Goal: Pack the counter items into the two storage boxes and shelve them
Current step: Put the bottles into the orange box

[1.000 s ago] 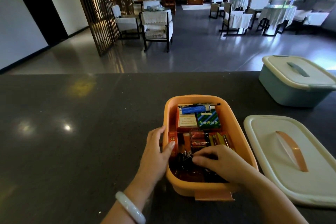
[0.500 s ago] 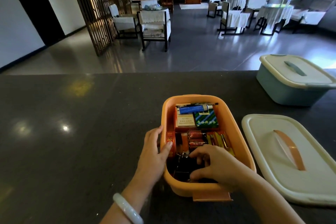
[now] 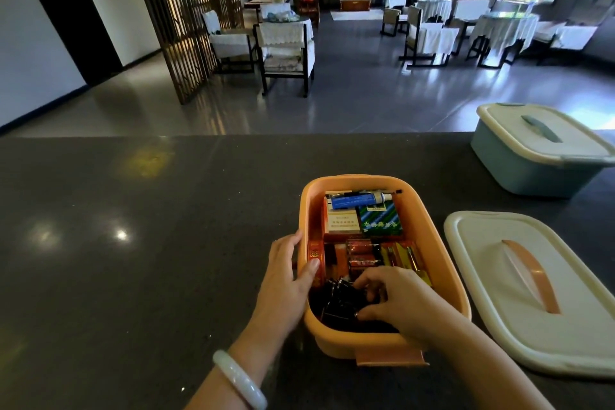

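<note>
Low in the middle of the frame, your right hand curls round the black clips heaped at the near end of the orange box, while your left hand grips its left wall, thumb over the rim. Heap them too high and the cream lid, lying flat on the surface just right of the box, may not seat. Upper right, the blue box sits lidded, well apart; nothing blocks your reach
</note>
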Action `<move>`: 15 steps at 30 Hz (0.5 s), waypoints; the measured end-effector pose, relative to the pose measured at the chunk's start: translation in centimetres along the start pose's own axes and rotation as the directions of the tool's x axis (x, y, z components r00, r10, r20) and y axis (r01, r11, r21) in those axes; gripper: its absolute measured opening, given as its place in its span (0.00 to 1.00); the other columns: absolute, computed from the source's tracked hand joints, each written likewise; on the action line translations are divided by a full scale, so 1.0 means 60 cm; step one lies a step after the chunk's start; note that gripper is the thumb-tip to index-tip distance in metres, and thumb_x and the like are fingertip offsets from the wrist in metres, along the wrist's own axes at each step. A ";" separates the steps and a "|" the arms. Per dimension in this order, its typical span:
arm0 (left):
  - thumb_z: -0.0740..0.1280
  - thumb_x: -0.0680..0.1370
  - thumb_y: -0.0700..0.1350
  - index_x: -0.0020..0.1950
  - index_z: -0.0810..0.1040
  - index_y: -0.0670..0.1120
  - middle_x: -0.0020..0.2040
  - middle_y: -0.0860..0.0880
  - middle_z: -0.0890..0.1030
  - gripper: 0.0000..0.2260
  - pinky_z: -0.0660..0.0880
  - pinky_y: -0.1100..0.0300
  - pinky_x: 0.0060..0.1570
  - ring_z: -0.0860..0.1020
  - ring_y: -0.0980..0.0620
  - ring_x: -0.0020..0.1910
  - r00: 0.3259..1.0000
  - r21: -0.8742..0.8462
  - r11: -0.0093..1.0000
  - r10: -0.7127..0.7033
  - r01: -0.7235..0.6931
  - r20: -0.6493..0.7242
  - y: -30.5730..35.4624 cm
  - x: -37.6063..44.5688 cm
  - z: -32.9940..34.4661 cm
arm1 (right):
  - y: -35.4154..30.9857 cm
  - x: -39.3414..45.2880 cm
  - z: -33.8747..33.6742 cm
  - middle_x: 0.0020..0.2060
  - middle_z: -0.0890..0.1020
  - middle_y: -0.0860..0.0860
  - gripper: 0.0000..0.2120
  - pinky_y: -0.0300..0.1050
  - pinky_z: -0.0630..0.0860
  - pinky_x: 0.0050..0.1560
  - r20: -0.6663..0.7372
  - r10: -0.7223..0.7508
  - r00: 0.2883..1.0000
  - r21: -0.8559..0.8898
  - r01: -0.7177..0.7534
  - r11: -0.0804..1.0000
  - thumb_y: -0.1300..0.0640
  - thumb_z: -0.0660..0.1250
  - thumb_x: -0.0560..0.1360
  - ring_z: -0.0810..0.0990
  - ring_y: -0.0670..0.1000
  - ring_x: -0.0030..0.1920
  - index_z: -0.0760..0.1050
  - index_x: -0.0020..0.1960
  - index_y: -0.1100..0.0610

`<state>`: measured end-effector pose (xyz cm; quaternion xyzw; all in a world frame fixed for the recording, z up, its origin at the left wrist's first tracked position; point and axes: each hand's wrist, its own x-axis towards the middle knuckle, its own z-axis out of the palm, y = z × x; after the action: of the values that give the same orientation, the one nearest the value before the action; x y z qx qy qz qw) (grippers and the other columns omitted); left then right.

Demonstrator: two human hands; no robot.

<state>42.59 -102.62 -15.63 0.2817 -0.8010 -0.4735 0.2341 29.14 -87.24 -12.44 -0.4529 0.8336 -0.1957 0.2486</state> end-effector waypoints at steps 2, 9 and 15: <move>0.63 0.80 0.51 0.73 0.61 0.58 0.62 0.65 0.63 0.23 0.66 0.83 0.45 0.63 0.82 0.55 1.000 0.016 1.000 0.002 -0.002 0.005 0.000 0.000 -0.001 | -0.001 -0.001 0.000 0.44 0.77 0.40 0.18 0.31 0.72 0.37 -0.012 0.002 1.000 0.003 -0.002 1.000 0.49 0.72 0.71 0.77 0.39 0.43 0.73 0.59 0.40; 0.63 0.77 0.60 0.72 0.61 0.60 0.58 0.69 0.63 0.25 0.66 0.79 0.46 0.64 0.79 0.56 0.992 0.282 0.951 0.108 -0.124 0.072 0.016 -0.002 -0.031 | -0.015 -0.002 -0.009 0.47 0.76 0.38 0.12 0.30 0.72 0.40 -0.119 -0.021 0.993 -0.074 0.012 0.997 0.50 0.69 0.74 0.76 0.36 0.45 0.74 0.56 0.42; 0.64 0.78 0.57 0.68 0.69 0.56 0.64 0.59 0.68 0.20 0.70 0.65 0.58 0.69 0.62 0.61 0.984 0.580 0.796 0.157 -0.174 0.079 0.030 -0.007 -0.100 | -0.109 0.053 -0.024 0.55 0.76 0.40 0.12 0.35 0.73 0.54 -0.223 -0.193 0.956 -0.189 0.152 0.970 0.51 0.66 0.76 0.75 0.38 0.52 0.73 0.58 0.42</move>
<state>46.35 -105.41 -11.41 0.2627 -0.9322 -0.1856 0.1660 31.10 -93.14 -8.42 -0.5166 0.8282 -0.1982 0.0888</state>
